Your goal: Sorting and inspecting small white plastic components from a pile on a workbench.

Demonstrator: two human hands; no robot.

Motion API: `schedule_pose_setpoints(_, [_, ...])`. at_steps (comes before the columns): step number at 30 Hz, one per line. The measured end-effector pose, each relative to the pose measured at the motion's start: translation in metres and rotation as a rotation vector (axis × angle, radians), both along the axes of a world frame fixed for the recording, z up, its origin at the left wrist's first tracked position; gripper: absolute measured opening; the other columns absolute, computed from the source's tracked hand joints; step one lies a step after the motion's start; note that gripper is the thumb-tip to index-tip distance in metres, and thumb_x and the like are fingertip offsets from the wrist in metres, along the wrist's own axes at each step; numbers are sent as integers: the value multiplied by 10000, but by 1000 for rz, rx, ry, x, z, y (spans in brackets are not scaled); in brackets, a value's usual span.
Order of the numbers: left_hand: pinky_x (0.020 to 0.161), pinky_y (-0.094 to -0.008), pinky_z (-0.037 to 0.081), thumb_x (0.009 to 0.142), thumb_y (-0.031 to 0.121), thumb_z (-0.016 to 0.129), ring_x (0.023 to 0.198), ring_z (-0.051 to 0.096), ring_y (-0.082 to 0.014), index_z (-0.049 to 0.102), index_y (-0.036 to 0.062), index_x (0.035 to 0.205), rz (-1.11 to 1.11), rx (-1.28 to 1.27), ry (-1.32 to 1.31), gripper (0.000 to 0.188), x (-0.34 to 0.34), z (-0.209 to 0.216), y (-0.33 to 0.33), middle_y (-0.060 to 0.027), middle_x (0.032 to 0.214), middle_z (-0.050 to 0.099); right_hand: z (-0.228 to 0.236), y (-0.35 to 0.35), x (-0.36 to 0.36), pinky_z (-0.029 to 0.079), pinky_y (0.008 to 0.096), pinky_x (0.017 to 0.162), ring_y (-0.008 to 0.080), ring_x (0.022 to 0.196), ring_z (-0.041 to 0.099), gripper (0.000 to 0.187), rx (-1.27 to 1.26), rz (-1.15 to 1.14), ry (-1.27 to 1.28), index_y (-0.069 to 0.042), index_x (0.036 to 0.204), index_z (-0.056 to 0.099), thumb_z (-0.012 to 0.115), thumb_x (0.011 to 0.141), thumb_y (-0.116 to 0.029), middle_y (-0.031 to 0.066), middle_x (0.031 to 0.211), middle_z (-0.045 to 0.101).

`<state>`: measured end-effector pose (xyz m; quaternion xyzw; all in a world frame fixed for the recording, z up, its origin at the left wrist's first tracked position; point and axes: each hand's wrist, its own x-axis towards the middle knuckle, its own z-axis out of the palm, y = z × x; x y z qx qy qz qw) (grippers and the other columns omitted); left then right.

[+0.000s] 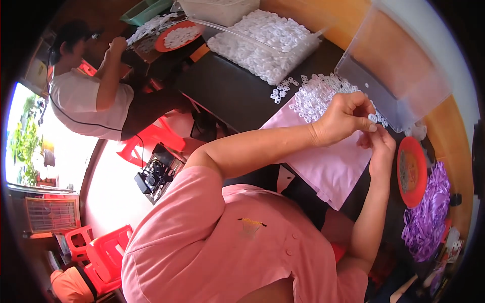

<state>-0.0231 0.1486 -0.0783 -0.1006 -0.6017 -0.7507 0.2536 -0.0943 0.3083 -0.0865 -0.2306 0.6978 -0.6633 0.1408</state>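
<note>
My left hand (346,115) is closed in a pinch over a pink cloth (333,169). At its thumb and fingertips sits a small white plastic piece (373,118). Just below it, my right hand (382,151) has its fingers curled and its fingertips close to the left thumb. What those right fingertips grip, if anything, is too small to make out. Beyond both hands, a loose heap of small white plastic pieces with holes (316,98) lies across the far end of the cloth and onto the dark table (217,96).
A clear bin (265,48) full of white pieces stands at the back. Another clear bin (399,76) rests on its side at right. Nearby are a red plate (411,171) with small grey bits and purple ribbons (428,214). Another person (93,91) sits at left among red stools (108,252).
</note>
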Motion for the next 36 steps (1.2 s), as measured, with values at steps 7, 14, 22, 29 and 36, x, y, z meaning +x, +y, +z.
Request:
schedule_pose_setpoints(7, [604, -231, 488, 722, 40, 812, 691, 585, -67, 656, -19, 850, 191, -96, 88, 210, 20, 60, -24, -32, 765, 648, -28, 6, -21, 369, 221, 534, 57, 583, 496, 88, 317, 37, 91, -11, 870, 673, 623, 860, -83, -9, 656, 574])
schedule_pose_setpoints(14, [606, -250, 494, 758, 101, 729, 644, 610, -150, 699, 32, 851, 465, -456, -139, 119, 4, 100, -165, -67, 767, 666, -24, 0, -12, 371, 228, 535, 56, 597, 498, 101, 278, 70, 208, 7, 864, 654, 623, 869, -89, -10, 666, 570])
schedule_pose_setpoints(22, [628, -340, 506, 689, 149, 798, 649, 628, -223, 657, -8, 787, 881, -906, 156, 232, 18, 70, -196, -100, 702, 613, -21, 5, -14, 377, 234, 558, 59, 610, 484, 104, 342, 81, 178, 10, 884, 649, 614, 865, -86, -10, 668, 553])
schedule_pose_setpoints(29, [525, -372, 447, 762, 110, 744, 640, 537, -279, 560, 20, 801, 235, -1148, 675, 209, 67, 43, -97, -81, 736, 512, -21, 0, -8, 407, 233, 592, 61, 645, 503, 88, 399, 45, 257, 24, 879, 644, 601, 864, -51, -7, 715, 570])
schedule_pose_setpoints(36, [541, -363, 449, 748, 222, 727, 651, 531, -260, 495, 40, 727, -97, -1071, 693, 296, 47, -26, -73, -89, 734, 466, -19, -4, -5, 436, 238, 627, 79, 686, 538, 81, 450, 24, 308, 43, 895, 635, 623, 850, -24, 23, 747, 597])
